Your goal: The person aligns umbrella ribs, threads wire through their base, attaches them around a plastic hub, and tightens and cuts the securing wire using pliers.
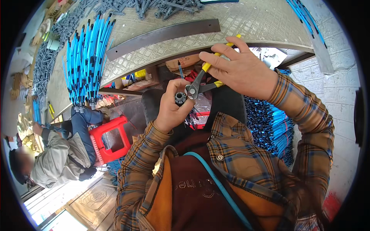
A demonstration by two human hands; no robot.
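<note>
My right hand [244, 71] is closed on one handle of a pair of end-cutting pliers [198, 86] with yellow grips. The handles stand spread apart, the other one pointing below my palm. The pliers' head rests against the fingertips of my left hand [173, 106]. Pinched in that hand is a dark grey round plastic piece [180, 98] with a ring of holes in its end, right beside the jaws. Thin dark and blue strands [190, 117] hang below the left fingers; whether they join the grey piece I cannot tell. What lies between the jaws is too small to make out.
A curved metal strip [165, 36] lies on the patterned table [266, 23] ahead. Blue rods with black tips [86, 57] stand bundled at the left, grey plastic parts [169, 7] behind. More blue rods [277, 123] are stacked at right. A person [61, 154] sits left, near a red stool [111, 140].
</note>
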